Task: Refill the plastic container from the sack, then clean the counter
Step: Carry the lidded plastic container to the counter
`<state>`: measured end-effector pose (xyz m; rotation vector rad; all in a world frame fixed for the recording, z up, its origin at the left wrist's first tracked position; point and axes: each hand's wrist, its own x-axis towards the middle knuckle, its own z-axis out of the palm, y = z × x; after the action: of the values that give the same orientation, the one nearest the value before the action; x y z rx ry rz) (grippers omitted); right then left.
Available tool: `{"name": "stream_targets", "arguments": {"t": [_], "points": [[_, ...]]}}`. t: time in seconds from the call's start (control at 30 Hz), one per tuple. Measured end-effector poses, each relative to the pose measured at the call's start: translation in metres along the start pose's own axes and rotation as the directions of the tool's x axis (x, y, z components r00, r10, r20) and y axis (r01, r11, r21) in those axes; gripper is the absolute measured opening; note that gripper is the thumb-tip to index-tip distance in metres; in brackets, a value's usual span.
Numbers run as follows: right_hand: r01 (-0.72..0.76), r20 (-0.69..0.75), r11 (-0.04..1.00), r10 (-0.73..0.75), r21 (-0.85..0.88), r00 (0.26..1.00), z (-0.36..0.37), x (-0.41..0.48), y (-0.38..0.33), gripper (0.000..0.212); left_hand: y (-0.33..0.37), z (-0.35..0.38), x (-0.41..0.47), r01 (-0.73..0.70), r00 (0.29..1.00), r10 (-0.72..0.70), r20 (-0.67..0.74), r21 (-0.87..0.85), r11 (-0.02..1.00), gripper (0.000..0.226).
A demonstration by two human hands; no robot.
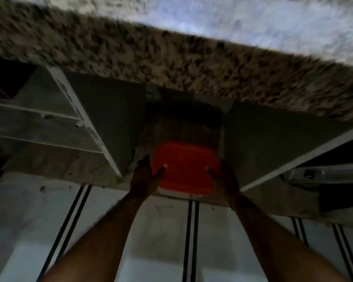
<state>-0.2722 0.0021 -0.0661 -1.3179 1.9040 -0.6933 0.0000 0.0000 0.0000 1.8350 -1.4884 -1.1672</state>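
Observation:
A plastic container with a red lid (186,166) sits at the front of a dark cabinet compartment under the speckled granite counter (171,58). My left hand (146,176) grips its left side, thumb resting on the lid. My right hand (224,178) grips its right side, thumb also on the lid. The container's pale body shows only as a thin strip below the lid. No sack is in view. The picture is dim and blurred.
Both cabinet doors stand open: the left door (102,123) and the right door (273,143) flank the compartment. Open shelves (39,119) lie to the left. A light tiled floor with dark double stripes (190,241) is below.

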Motion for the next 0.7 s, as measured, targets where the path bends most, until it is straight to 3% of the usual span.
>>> {"name": "stream_targets", "arguments": {"t": [0.07,0.2,0.27,0.4,0.5,0.6,0.7], "points": [[-0.064,0.006,0.998,0.065,-0.021,0.998,0.014,0.021,0.024,0.091,-0.014,0.013,0.02,0.018,1.0,-0.018,0.001,-0.015,1.0,0.075],[-0.238,0.012,0.971,0.237,0.026,0.971,0.05,0.083,0.103,0.117,-0.056,0.049,0.08,0.141,0.99,-0.139,0.031,-0.063,0.988,0.117],[-0.28,0.009,0.957,0.281,0.079,0.96,0.054,0.093,0.112,0.131,-0.069,0.063,0.1,0.209,0.977,-0.204,0.064,-0.083,0.974,0.116],[-0.316,0.006,0.918,0.324,0.241,0.946,0.054,0.097,0.102,0.12,-0.099,0.082,0.129,0.235,0.968,-0.195,0.159,-0.297,0.926,0.122],[-0.292,-0.059,0.896,0.329,0.335,0.942,0.056,0.096,0.1,0.115,-0.119,0.091,0.146,0.218,0.976,-0.208,0.067,-0.28,0.935,0.134],[-0.277,-0.159,0.891,0.35,0.359,0.923,0.049,0.075,0.084,0.12,-0.093,0.08,0.114,0.173,0.977,-0.199,-0.079,-0.255,0.951,0.123],[-0.244,-0.202,0.909,0.323,0.339,0.925,0.026,0.024,0.029,0.109,-0.05,0.05,0.062,0.12,0.979,-0.167,-0.118,-0.332,0.936,0.084]]}}
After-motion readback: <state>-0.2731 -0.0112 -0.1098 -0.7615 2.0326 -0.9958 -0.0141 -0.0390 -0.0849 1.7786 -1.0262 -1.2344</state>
